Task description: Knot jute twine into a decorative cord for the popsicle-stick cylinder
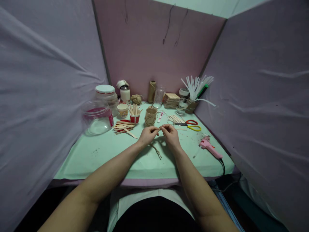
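Observation:
My left hand [149, 134] and my right hand [171, 133] meet above the middle of the green table [96, 154], fingertips pinched together on a thin piece of jute twine [155, 149]. The twine hangs down below my hands and lies on the table. Just behind my hands stands a small cup wrapped in twine [150, 116].
Scissors with red and yellow handles [190, 125] and loose wooden sticks [124, 126] lie behind my hands. A pink glue gun [209, 147] rests at the right edge. Plastic jars [98, 116], a red cup of sticks [134, 115], a twine ball [136, 99] and white rods [196, 87] crowd the back. Cloth walls enclose the table.

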Available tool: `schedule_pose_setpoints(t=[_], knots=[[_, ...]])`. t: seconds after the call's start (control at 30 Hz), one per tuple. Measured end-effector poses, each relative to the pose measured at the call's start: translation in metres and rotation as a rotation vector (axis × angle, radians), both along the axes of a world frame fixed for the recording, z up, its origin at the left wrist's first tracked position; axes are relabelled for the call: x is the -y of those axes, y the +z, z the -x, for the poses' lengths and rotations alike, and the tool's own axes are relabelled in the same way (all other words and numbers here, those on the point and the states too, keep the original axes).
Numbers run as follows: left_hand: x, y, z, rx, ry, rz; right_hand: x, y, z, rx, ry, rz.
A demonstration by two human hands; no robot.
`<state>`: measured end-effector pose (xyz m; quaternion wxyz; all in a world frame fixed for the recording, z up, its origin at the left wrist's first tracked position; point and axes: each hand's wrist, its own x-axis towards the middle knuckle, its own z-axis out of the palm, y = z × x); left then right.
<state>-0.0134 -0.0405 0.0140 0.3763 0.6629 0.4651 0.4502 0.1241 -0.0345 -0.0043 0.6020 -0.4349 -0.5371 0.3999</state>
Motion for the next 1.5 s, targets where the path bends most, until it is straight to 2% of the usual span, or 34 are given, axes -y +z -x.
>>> schedule_pose_setpoints(t=[0.13,0.27,0.47,0.67,0.97,1.23,1.5], knots=[[-0.0028,-0.0042,-0.0017,0.061,-0.014,0.022,0.0006,0.0005,0.0004,0.002,-0.012,-0.028],[-0.0051,-0.0097,-0.0032,0.119,0.036,0.014,0.0006,-0.0005,0.0013,0.054,-0.029,-0.002],[-0.0025,-0.0083,-0.0025,0.058,0.122,-0.076,-0.0001,-0.0027,0.0009,0.07,-0.034,-0.031],[-0.0035,-0.0093,-0.0028,0.111,0.084,-0.035,0.0009,-0.0005,0.0011,0.113,-0.048,-0.035],[0.0033,-0.0016,-0.0032,0.016,0.111,-0.082,0.0012,-0.0013,0.0015,0.101,-0.029,0.013],[-0.0008,-0.0059,-0.0022,0.046,0.124,-0.065,0.0016,-0.001,0.0024,0.051,0.007,0.07],[-0.0019,-0.0076,-0.0036,0.111,0.166,-0.043,0.002,-0.0016,0.0043,0.075,-0.048,0.062]])
